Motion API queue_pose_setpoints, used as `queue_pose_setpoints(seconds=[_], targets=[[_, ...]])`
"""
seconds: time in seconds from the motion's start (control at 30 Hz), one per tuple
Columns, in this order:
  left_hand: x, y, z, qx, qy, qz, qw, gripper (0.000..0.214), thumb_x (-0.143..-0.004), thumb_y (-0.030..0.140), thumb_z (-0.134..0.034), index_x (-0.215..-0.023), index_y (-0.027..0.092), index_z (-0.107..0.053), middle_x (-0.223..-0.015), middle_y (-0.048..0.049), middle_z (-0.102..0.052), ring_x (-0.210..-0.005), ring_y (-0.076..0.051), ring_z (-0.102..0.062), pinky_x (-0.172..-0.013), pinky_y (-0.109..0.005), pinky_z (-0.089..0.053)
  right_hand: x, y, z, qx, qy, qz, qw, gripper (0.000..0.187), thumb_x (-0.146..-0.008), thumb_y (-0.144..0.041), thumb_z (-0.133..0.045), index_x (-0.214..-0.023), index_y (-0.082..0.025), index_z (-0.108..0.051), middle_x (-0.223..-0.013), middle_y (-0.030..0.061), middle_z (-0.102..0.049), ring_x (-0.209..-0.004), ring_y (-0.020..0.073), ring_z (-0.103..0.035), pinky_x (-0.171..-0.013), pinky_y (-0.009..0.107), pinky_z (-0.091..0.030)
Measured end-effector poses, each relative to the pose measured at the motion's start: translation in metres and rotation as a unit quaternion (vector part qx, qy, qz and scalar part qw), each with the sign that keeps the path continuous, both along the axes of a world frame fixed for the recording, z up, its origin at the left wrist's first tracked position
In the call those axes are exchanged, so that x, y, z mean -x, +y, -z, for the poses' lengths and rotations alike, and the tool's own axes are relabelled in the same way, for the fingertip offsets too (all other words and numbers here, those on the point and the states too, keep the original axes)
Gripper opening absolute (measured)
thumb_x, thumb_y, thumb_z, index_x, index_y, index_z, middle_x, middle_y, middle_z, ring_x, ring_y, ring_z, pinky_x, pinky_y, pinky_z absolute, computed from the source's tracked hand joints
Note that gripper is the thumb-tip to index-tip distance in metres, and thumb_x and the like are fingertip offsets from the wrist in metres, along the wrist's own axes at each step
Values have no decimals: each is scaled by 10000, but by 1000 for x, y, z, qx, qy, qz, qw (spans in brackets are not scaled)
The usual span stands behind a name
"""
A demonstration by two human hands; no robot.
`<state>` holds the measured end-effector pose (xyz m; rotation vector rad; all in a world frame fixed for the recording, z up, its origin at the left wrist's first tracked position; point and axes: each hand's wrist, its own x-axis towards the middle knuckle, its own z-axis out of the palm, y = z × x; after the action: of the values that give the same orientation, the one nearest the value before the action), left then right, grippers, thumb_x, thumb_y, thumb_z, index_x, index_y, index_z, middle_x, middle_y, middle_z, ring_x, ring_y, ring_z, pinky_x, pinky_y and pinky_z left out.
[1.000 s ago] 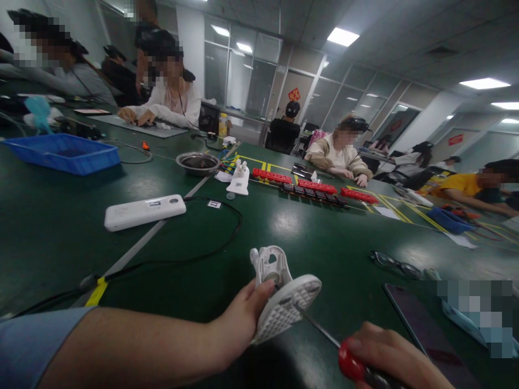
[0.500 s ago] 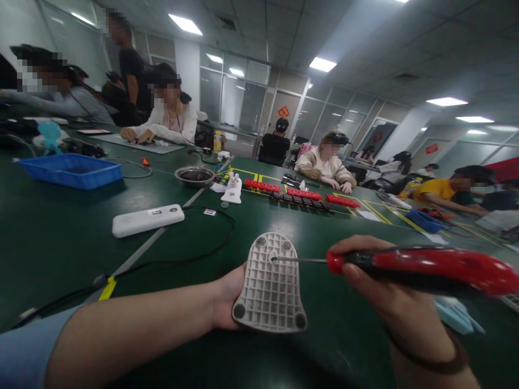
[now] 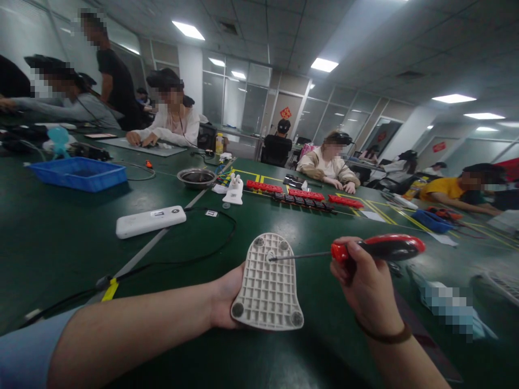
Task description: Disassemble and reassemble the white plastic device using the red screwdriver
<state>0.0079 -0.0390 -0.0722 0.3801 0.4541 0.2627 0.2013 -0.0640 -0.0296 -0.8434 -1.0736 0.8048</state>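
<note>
My left hand (image 3: 225, 296) grips a white plastic bell-shaped base (image 3: 267, 286) from behind, its ribbed underside turned towards me; most of the fingers are hidden by it. My right hand (image 3: 363, 283) is closed round the red and black handle of a screwdriver (image 3: 365, 249). The thin metal shaft runs left and its tip sits at a hole near the top of the base. Both are held just above the green table (image 3: 60, 232).
A white power bank (image 3: 151, 221) with a black cable (image 3: 182, 259) lies to the left. Further off are a blue tray (image 3: 79, 174), a metal bowl (image 3: 197, 177), a small white part (image 3: 234, 192) and red strips (image 3: 302, 194). Several other people sit round the table.
The base has been turned from tilted to upright with its underside facing me. The screwdriver has risen from low right to level, tip at the hole, and now sits further from the camera.
</note>
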Motion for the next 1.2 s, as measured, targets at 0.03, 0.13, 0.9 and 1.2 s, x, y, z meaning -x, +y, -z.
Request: queue_pose_setpoints(seconds=[0.03, 0.13, 0.9, 1.2], targets=[[0, 1, 0, 0, -4, 2, 1000, 582, -744, 568, -409, -1035, 76, -520, -995, -129, -570, -956, -245, -524, -871, -374, -334, -1, -2, 0, -15, -28, -5, 999, 149, -689, -299, -634, -721, -159, -593, -454, -42, -428, -349, 52, -342, -322, 139, -256], [0, 3, 3, -6, -16, 15, 1000, 605, -735, 585, -410, -1030, 69, -526, -987, -130, -573, -991, -247, -507, -903, -374, -317, -2, -9, -2, -57, -144, 0, 988, 105, -743, -274, -606, -775, -174, -606, -570, -8, -504, -433, 70, -425, -363, 152, -310], [1, 17, 19, -201, 79, -97, 972, 634, -724, 575, -429, -1132, 91, -455, -1064, -138, -550, -983, -259, -512, -872, -403, -342, -24, 38, 4, -76, -58, 118, 988, 144, -716, -258, -586, -832, -188, -537, -474, -66, -422, -350, 75, -331, -329, 170, -286], [5, 49, 36, -747, 150, -37, 646, 452, -696, 385, -511, -1086, 156, -506, -985, -80, -538, -880, -235, -497, -800, -298, -363, -20, 100, 97, -40, -682, -40, 729, 240, -772, -83, -504, -986, -183, -547, -855, 46, -520, -786, 161, -505, -717, 257, -412]])
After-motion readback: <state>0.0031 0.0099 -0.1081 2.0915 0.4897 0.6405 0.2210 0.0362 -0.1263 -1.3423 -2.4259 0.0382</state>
